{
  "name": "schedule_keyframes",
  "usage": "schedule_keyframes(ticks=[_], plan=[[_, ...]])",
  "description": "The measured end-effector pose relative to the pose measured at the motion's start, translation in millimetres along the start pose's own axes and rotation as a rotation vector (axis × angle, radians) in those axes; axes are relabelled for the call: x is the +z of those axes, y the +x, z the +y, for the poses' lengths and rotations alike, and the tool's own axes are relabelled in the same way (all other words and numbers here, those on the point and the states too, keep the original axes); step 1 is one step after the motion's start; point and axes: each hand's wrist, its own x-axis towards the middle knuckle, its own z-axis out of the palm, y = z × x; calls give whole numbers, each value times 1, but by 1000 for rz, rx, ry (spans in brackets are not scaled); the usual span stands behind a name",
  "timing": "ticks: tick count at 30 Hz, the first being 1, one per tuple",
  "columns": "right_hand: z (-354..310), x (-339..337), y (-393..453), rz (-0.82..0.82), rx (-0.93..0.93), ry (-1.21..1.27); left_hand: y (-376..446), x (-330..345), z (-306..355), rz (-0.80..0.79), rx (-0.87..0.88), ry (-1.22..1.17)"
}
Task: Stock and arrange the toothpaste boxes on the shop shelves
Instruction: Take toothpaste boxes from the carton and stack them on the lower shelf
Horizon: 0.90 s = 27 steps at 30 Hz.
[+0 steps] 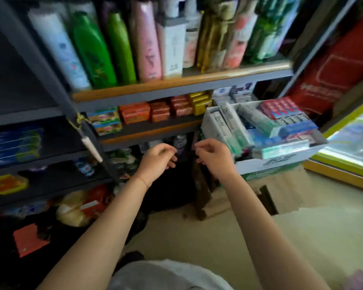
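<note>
1. The white cardboard carton at right, resting on a brown cardboard box, is heaped with long toothpaste boxes in white, green, blue and red. They lie jumbled, some flat and some propped on edge, so most of the stocking looks undone.
2. At far left, a dark shelf already carries a neat stack of blue and green toothpaste cartons; that part seems arranged.
3. The left hand hangs in mid-air before the dark lower shelves, fingers loosely curled and grasping nothing.
4. The right hand hovers just beside the carton's near-left corner, fingers likewise loosely curled and empty, not touching any box.
5. The middle shelf holds small orange, red and yellow packets, with bare board in front of them.
6. The top shelf carries upright shampoo bottles, blurred.
7. Judging by the full carton and empty hands, the job is early; the next reach likely goes into the carton.
</note>
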Motion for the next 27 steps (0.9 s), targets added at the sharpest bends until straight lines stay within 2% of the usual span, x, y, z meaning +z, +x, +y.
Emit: schedule_keyframes(ticks=[6,11,14,18,20,23,27], plan=[[24,-81,22,123,7,63,25,83,46,-96,91,100],[44,-111,58,108,-7,-26,78,131,53,-59,116,92],[51,-136,90,183,-17,-112,118,158,58,-54,107,82],[65,-169,132,330,3,-427,159,184,74,-19,45,187],[69,-180,152,302,101,-569,175,193,85,24,20,356],[72,-191,174,158,244,-692,193,205,91,58,-36,500],[77,-196,195,-12,285,-738,199,223,96,91,-128,745]])
